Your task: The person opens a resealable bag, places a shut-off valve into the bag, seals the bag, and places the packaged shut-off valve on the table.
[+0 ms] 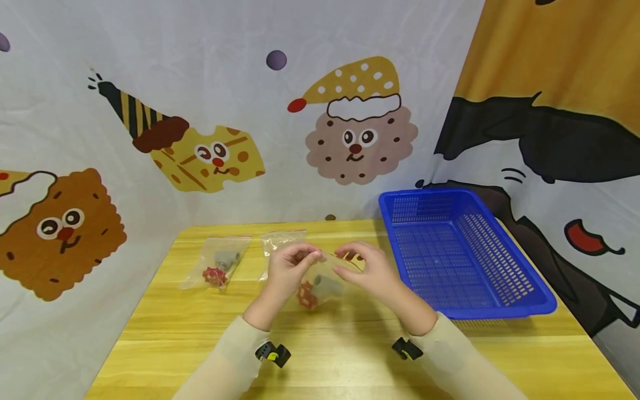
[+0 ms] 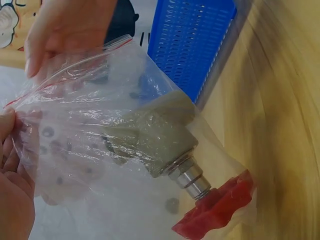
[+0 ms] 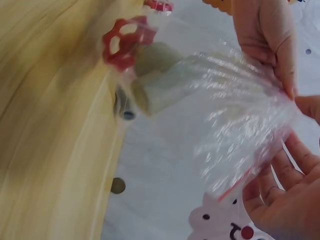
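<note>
Between my hands hangs a clear zip bag with a red line along its mouth. Inside lies a stop valve, with a grey-green body, a metal stem and a red handwheel. My left hand pinches one upper corner of the bag between thumb and fingers. My right hand is at the mouth's other side, its fingers against the plastic and its thumb apart from them. Another bagged valve lies at the table's left. Behind my left hand is a further clear bag, its contents mostly hidden.
A blue perforated plastic basket stands to the right of my right hand on the wooden table. Behind the table hangs a white cloth printed with cartoon figures.
</note>
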Demonstrator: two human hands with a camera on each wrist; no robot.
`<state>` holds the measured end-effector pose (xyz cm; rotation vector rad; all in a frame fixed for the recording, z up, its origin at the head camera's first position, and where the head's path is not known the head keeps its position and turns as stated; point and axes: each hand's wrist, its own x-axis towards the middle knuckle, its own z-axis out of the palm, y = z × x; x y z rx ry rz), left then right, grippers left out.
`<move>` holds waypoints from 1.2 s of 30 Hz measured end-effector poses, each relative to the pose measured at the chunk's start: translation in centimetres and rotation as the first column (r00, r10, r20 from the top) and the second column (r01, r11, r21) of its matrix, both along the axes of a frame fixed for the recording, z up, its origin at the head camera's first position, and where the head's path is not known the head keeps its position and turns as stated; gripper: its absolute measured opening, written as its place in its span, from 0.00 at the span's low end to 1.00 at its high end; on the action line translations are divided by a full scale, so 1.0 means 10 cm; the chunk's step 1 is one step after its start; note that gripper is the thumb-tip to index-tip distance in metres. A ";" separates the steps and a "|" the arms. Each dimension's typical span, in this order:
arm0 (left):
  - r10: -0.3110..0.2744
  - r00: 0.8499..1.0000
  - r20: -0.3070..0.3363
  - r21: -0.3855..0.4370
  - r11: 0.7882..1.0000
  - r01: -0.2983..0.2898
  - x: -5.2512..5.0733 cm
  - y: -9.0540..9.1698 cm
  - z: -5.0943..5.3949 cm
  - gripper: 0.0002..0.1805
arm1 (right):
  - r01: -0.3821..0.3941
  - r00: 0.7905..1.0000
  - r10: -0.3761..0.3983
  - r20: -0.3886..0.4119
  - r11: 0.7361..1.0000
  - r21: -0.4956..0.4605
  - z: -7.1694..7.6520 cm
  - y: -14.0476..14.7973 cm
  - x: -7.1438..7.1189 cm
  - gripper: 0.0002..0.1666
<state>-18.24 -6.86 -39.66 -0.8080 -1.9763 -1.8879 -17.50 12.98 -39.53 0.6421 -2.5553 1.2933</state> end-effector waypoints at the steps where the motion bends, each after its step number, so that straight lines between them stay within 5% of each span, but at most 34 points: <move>1: -0.001 1.000 -0.013 -0.005 1.000 0.001 0.01 0.01 0.01 0.02 | -0.003 1.000 0.003 -0.006 1.000 -0.008 0.02 -0.03 0.00 0.14; 15: 0.030 0.999 0.012 -0.068 0.997 -0.029 0.04 0.02 0.03 0.03 | 0.020 0.990 -0.027 -0.138 0.998 -0.054 0.02 -0.19 -0.04 0.04; 32: 0.023 1.000 0.003 -0.109 0.994 -0.023 0.03 0.00 0.04 0.03 | -0.033 0.987 0.024 -0.162 0.998 -0.051 -0.01 -0.21 -0.03 0.03; 36: 0.031 0.999 -0.042 -0.159 0.987 -0.037 0.04 0.01 0.06 0.03 | -0.035 0.987 0.026 -0.157 0.998 -0.053 -0.01 -0.21 -0.03 0.03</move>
